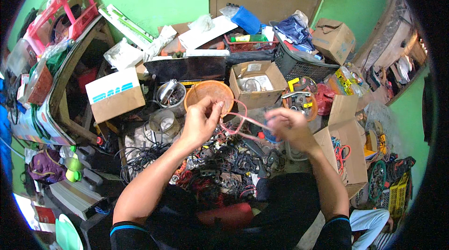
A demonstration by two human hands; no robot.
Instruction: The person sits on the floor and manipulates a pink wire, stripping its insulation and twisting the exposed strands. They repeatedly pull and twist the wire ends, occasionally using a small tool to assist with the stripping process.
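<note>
Two bare forearms reach from the lower edge over a crowded floor, with open air between them above a heap of tangled cables and small parts [224, 166]. Room narrows at the sides: a tall open cardboard carton [353, 161] stands near the right forearm, and a wooden-framed table [70, 82] bounds the far left. The left hand [203, 121] pinches a thin, flexible, pinkish-red wire [245, 118] between thumb and fingers; the wire curves into loops between the hands, over the heap. The right hand [290, 128], at the wire's other side, is motion-blurred, so its grip cannot be told. Just beyond the left hand sits a round orange bowl [192, 96]. Beside it, a square cardboard box [255, 102] holds pale items, and a whitish pail [177, 110] holds dark odds and ends. The tall carton contains red and blue cables [343, 154].
</note>
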